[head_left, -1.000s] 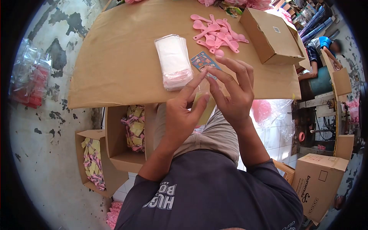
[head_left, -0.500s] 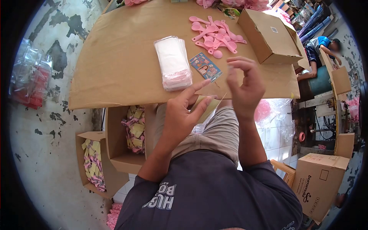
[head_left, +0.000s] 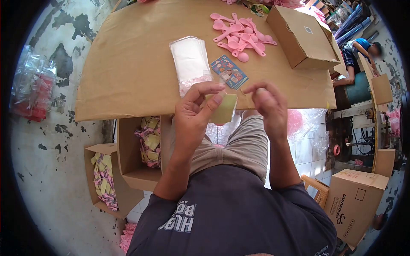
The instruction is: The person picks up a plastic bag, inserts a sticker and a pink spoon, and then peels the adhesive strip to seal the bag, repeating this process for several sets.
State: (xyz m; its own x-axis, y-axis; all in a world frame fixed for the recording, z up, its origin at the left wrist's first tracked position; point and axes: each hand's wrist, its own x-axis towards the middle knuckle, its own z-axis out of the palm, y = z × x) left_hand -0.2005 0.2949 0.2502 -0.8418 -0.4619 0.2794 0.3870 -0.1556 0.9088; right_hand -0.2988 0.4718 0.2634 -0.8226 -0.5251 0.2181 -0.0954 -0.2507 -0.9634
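Note:
My left hand pinches a small yellow-green card between thumb and fingers, over the table's front edge and above my lap. To the right, my right hand is blurred by motion; its index finger points left and I see nothing in it. Behind the left hand lies a stack of clear plastic bags. Beside the bags is a small pile of blue printed cards. Farther back, many pink measuring spoons lie heaped.
A cardboard box stands at the table's right. Below the table at left, open boxes hold yellow and pink packets. A labelled carton sits on the right. Another person works at the far right.
My left hand has turned the card so its flat face shows, and shifted it slightly left. My right hand has come lower, with its index finger now stretched toward the card.

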